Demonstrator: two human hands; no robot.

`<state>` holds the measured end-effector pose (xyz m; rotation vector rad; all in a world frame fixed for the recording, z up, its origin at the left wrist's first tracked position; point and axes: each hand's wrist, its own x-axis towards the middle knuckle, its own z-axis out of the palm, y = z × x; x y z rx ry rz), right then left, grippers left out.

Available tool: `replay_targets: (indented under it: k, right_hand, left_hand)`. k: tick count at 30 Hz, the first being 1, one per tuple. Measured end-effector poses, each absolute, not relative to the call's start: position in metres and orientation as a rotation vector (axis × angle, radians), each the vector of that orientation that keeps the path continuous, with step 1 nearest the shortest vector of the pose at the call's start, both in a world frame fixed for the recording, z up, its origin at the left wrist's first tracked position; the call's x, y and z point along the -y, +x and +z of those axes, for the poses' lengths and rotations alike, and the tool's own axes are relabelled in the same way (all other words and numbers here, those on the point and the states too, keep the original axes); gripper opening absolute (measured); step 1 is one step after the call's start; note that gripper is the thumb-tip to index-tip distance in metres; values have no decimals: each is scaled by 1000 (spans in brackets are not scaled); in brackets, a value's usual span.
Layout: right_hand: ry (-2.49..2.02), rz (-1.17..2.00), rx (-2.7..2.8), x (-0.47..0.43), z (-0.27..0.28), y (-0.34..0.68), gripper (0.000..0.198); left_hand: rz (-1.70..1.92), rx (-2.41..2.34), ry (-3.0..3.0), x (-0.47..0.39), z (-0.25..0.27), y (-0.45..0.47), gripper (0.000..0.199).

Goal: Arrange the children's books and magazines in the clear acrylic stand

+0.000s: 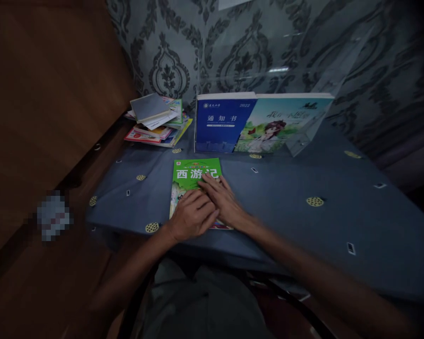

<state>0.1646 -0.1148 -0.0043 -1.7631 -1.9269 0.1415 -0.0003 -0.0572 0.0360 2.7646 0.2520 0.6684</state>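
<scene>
A green-covered book [183, 186] with large white Chinese characters lies closed on the cloth-covered table. My right hand [224, 200] rests palm down on its right half, fingers stretched out over the cover. Close beside it, my left hand [193, 215] lies on the lower part of the cover with curled fingers; whatever is under them, if anything, is hidden. The two hands meet or nearly meet, and together they hide much of the cover picture.
Behind stands a clear acrylic holder [300, 141] with a blue book [217, 132] and a teal illustrated book [265, 134]. A stack of books [150, 132] sits at the back left. The table [268, 188] has a blue patterned cloth; a wooden panel [49, 94] rises at the left.
</scene>
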Motion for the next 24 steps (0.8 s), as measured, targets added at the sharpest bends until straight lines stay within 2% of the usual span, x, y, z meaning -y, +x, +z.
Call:
replay_targets:
  k: [7,11,20,24]
  right_hand:
    - [-1935,25,1747,128,-20,163,52]
    - [-1977,-8,1716,130,-22,163,54]
    - [-1914,-95,1720,129,-37,172,52]
    - [-1925,-68,1724,128,-39,173,55]
  left_hand:
    - [749,-736,2749,44,24,0,22]
    - [745,-907,2663,29,10,-8,31]
    - [933,-864,2111,6,-20,-10,45]
    - [1030,-792,1587,-6,-19,-4,45]
